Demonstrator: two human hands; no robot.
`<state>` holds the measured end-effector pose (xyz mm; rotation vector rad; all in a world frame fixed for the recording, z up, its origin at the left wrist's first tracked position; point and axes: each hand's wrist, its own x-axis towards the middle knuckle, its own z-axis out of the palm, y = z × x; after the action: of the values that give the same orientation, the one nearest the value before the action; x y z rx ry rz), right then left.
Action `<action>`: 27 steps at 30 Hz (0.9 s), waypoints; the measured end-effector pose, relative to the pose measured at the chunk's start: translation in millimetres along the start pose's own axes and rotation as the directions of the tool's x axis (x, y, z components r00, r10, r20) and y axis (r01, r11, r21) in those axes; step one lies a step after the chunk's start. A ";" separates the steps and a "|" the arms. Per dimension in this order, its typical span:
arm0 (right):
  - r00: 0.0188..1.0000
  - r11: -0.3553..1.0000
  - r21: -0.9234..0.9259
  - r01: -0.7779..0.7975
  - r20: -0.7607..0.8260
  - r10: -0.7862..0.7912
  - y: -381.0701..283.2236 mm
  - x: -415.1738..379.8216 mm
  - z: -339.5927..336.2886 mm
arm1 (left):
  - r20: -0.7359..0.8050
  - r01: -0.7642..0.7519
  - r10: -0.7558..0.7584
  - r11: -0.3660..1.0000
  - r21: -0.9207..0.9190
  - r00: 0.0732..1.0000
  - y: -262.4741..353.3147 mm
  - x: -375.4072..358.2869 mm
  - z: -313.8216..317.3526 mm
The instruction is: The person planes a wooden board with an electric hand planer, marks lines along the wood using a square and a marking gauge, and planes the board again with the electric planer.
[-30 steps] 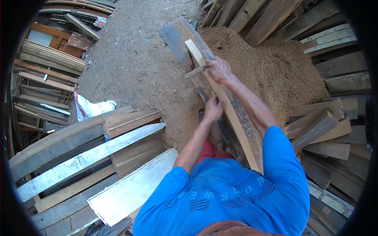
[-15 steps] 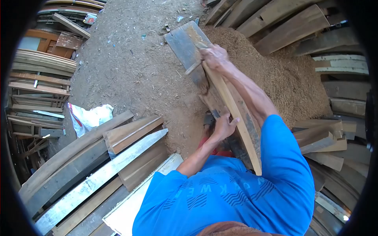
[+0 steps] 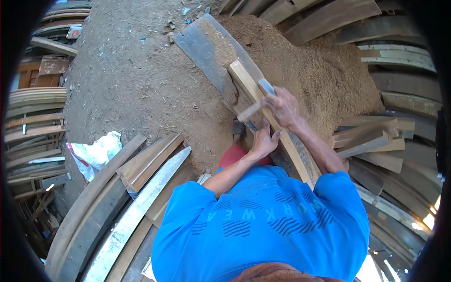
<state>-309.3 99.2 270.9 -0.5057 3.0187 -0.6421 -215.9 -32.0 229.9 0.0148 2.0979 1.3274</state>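
Note:
A long, pale wooden strip (image 3: 242, 77) lies lengthwise on a worn plank (image 3: 202, 47) that slopes away from me. My right hand (image 3: 283, 107) is closed around a hand plane (image 3: 251, 111) on top of the strip; its crosswise handle sticks out to the left, and motion blurs it. My left hand (image 3: 266, 142) grips the strip's left side just nearer to me, thumb on the near side, some fingers hidden. The strip's near end reaches my blue shirt.
Shavings and sawdust (image 3: 324, 80) are heaped right of the plank. Stacked boards (image 3: 371, 136) stand to the right, and more timber (image 3: 136, 211) lies to the left. A white sack (image 3: 98, 152) rests on the dirt floor (image 3: 131, 80).
My right hand has drawn the plane back along the strip, from near its far end to just ahead of my left hand. The left hand still holds the strip. The view has shifted.

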 end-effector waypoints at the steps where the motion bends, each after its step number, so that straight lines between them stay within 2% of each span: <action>1: 1.000 1.000 -0.011 -0.015 0.017 0.015 0.5 -18.0 -4.0 | 0.036 0.015 -0.014 1.000 -0.024 0.999 2.5 -0.7 -3.4; 4: 0.986 0.992 -0.016 -0.123 0.109 0.124 -2.8 -46.6 -11.7 | -0.057 -0.245 0.254 0.961 0.130 0.966 -30.8 8.0 16.3; 5: 0.993 0.993 0.025 -0.116 0.037 0.115 -2.3 -46.2 -7.6 | -0.074 -0.177 0.184 0.979 0.098 0.980 -32.0 4.6 19.5; 7: 0.988 0.991 0.094 -0.097 -0.112 0.107 2.3 -31.6 3.4 | 0.039 -0.209 0.206 0.969 0.131 0.978 -18.5 -5.0 8.9; 9: 0.941 0.922 0.324 -0.210 -0.189 0.281 3.7 -25.2 1.0 | 0.114 -0.257 0.238 0.943 0.211 0.965 -15.9 -14.2 4.0; 10: 0.904 0.863 0.440 -0.248 -0.215 0.369 3.4 -28.3 -2.3 | 0.276 -0.317 0.236 0.899 0.303 0.932 -15.5 -16.6 -0.4; 11: 0.826 0.744 0.614 -0.263 -0.256 0.503 3.6 -38.6 -6.8 | 0.432 -0.386 0.208 0.840 0.381 0.878 -15.8 -18.7 -4.9; 12: 0.779 0.659 0.690 -0.298 -0.224 0.586 4.9 -56.6 -14.6 | 0.576 -0.460 0.152 0.772 0.439 0.803 -15.3 -23.7 -4.3; 13: 0.727 0.569 0.757 -0.320 -0.190 0.660 8.9 -78.3 -26.3 | 0.644 -0.364 -0.007 0.821 0.441 0.765 3.5 -32.4 -1.1; 14: 0.667 0.478 0.814 -0.330 -0.157 0.729 14.2 -104.1 -40.7 | 0.661 -0.412 0.073 0.831 0.373 0.747 12.2 -41.5 6.0; 15: 0.663 0.399 0.851 -0.341 -0.083 0.744 18.5 -138.6 -56.4 | 0.687 -0.468 0.157 0.834 0.293 0.710 19.2 -53.5 16.5; 16: 0.634 0.393 0.875 -0.283 -0.137 0.761 22.3 -172.3 -60.5 | 0.720 -0.532 0.247 0.824 0.195 0.648 26.8 -63.7 32.2; 17: 0.591 0.401 0.888 -0.227 -0.202 0.781 27.8 -209.1 -59.2 | 0.734 -0.639 0.368 0.761 0.116 0.571 28.6 -70.7 49.1; 18: 0.534 0.414 0.893 -0.176 -0.267 0.803 28.7 -250.2 -63.0 | 0.686 -0.785 0.533 0.612 0.091 0.495 29.9 -77.5 66.9; 19: 0.498 0.323 0.930 -0.177 -0.198 0.844 20.2 -289.9 -73.5 | 0.625 -0.896 0.685 0.441 0.054 0.375 29.2 -82.1 85.9; 20: 0.459 0.238 0.967 -0.087 -0.173 0.872 16.1 -327.6 -72.3 | 0.646 -0.925 0.687 0.372 0.083 0.334 21.5 -79.8 104.6; 21: 0.426 0.159 0.987 0.022 -0.153 0.892 12.6 -362.8 -65.7 | 0.658 -0.945 0.689 0.305 0.116 0.303 41.0 -88.7 117.9; 22: 0.369 0.147 0.989 0.033 -0.149 0.918 2.3 -394.7 -67.7 | 0.669 -0.963 0.697 0.133 0.233 0.258 47.5 -94.5 134.3; 23: 0.314 0.132 0.990 0.047 -0.140 0.939 -10.4 -425.8 -67.0 | 0.698 -0.964 0.673 0.089 0.252 0.244 53.8 -98.5 152.1; 24: 0.223 0.231 0.965 0.122 -0.254 0.941 -20.6 -451.5 -48.3 | 0.722 -0.965 0.654 0.046 0.258 0.224 42.8 -93.0 168.9; 25: 0.135 0.334 0.925 0.182 -0.360 0.923 -34.6 -476.4 -30.8 | 0.794 -0.957 0.548 0.044 0.286 0.262 32.3 -87.2 184.5; 27: -0.002 0.295 0.945 0.142 -0.298 0.955 -81.3 -527.4 -22.4 | 0.874 -0.945 0.406 -0.071 0.320 0.266 35.0 -106.3 210.8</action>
<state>213.8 204.0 296.1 1.7886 2.1710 -2.8628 -32.7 119.1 253.9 2.1151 1.8944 0.2739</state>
